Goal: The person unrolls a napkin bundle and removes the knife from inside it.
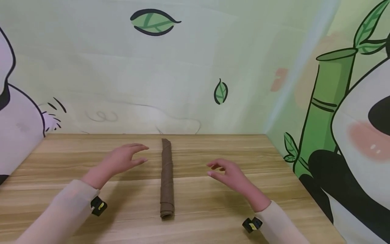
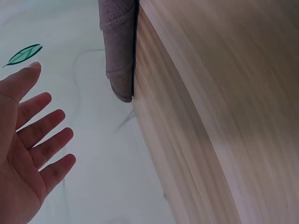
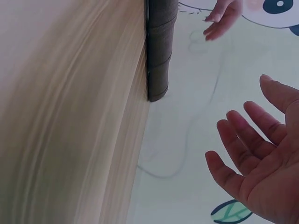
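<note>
Step in hand: judged an approach or a pause on either side of the rolled brown cloth [image 1: 167, 178]; no grasp made.
Left hand [image 1: 122, 160]: open, fingers spread and lightly bent, palm turned toward the roll; holding nothing; raised off the table [image 1: 213, 210], going by the left wrist view, where only backdrop shows behind the fingers.
Right hand [image 1: 230, 174]: open, fingers loosely curved and parted, tips aimed at the roll; holding nothing, touching nothing.
Rolled brown cloth: tightly rolled, long and narrow, lying flat on the table, running from near the front edge away toward the back wall; wrap seams visible along its length, near end showing the spiral of the roll.
Position relative to hands: between the two, roughly midway; left hand level with its far half, right hand level with its middle; each hand near but clearly apart from it, bare table showing in both gaps.
Next move, as judged: calls for both hands closing inward evenly and settling on the roll from both sides, with steady pressure to keep the wraps from loosening.
Surroundings: wooden table; panda-and-bamboo backdrop [image 1: 332, 101] behind and at right.
</note>
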A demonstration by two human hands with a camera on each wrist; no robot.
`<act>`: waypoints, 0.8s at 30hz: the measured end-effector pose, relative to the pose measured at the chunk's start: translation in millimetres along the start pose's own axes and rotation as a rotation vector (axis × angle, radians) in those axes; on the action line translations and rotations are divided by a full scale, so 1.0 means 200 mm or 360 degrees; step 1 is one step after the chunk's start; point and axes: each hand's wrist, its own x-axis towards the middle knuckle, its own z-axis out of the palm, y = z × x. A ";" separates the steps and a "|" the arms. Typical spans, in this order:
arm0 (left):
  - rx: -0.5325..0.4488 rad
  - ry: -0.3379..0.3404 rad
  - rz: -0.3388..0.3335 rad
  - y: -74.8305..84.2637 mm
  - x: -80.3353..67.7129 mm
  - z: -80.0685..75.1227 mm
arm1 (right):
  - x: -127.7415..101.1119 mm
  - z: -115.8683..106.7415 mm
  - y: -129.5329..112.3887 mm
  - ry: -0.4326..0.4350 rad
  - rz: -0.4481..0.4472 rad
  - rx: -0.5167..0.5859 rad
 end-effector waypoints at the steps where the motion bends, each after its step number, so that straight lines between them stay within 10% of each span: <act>1: -0.0017 -0.0005 0.0002 0.01 0.01 0.00 | 0.01 0.00 -0.01 -0.0014 -0.0003 0.0010; 24: -0.0280 -0.0176 0.0100 0.06 0.14 0.11 | 0.16 0.16 -0.10 -0.0397 -0.0188 0.0131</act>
